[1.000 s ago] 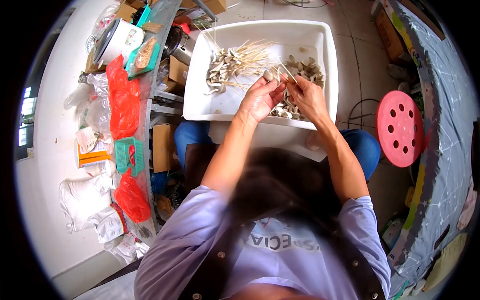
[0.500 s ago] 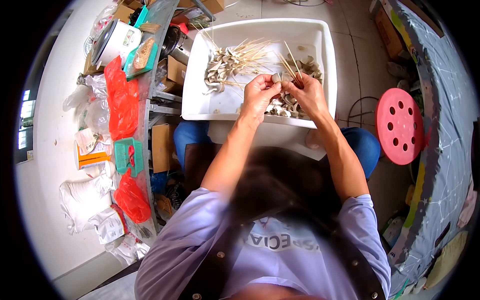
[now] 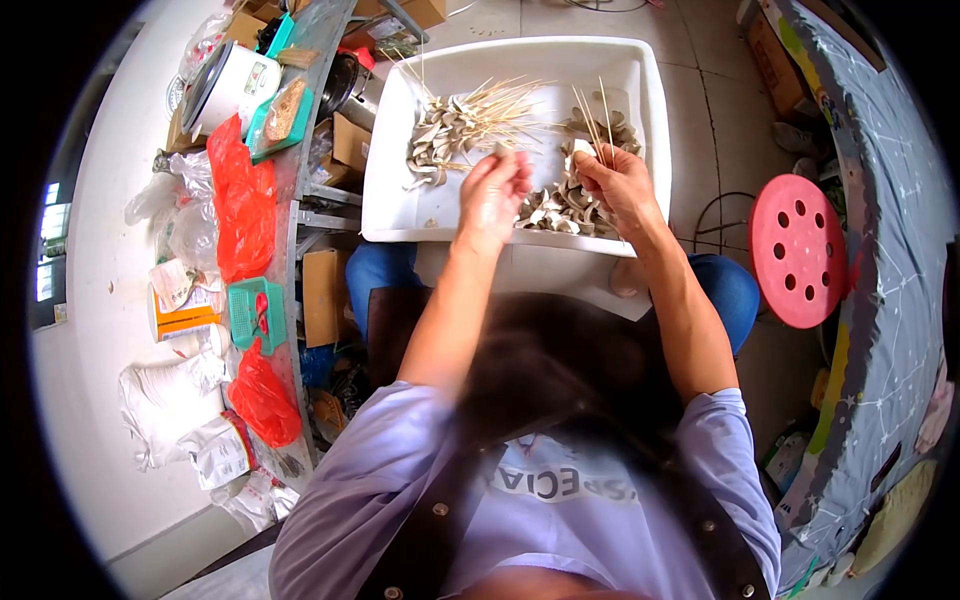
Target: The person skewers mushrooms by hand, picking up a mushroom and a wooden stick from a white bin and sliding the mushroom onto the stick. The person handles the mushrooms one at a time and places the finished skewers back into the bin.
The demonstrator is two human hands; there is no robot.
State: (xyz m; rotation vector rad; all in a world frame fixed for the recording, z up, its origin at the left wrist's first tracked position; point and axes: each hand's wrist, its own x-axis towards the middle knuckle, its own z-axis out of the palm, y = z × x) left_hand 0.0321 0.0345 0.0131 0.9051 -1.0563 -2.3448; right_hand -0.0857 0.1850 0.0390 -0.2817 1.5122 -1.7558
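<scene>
Hands work inside a white tub [image 3: 400, 215] that rests on the person's knees, its near rim running just under both wrists. The left hand [image 3: 492, 190] hovers near the middle of the tub with fingers curled and pinched on a small pale piece [image 3: 500, 150] at its tips; how firmly it grips is hard to tell, since the piece is tiny in this view. The right hand [image 3: 620, 180] sits at about three o'clock from the left one, closed around a bundle of thin bamboo sticks [image 3: 592, 115] whose free ends fan up toward twelve o'clock. The two hands are apart, with a clear gap between them.

Below that gap and against the near rim lies a heap of loose grey slices [image 3: 555, 208]. At eleven o'clock from the left hand lies a pile of loaded skewers [image 3: 462, 118], their points spread toward the far wall. Bare tub floor shows at nine o'clock from the left hand, out to the left wall.

Outside the tub, a cluttered shelf [image 3: 290, 180] crowds the left edge, with red bags [image 3: 240, 200] and a rice cooker [image 3: 228, 85]. At three o'clock stands a red stool [image 3: 800, 250], well apart from the tub, with open tiled floor [image 3: 710, 130] between.
</scene>
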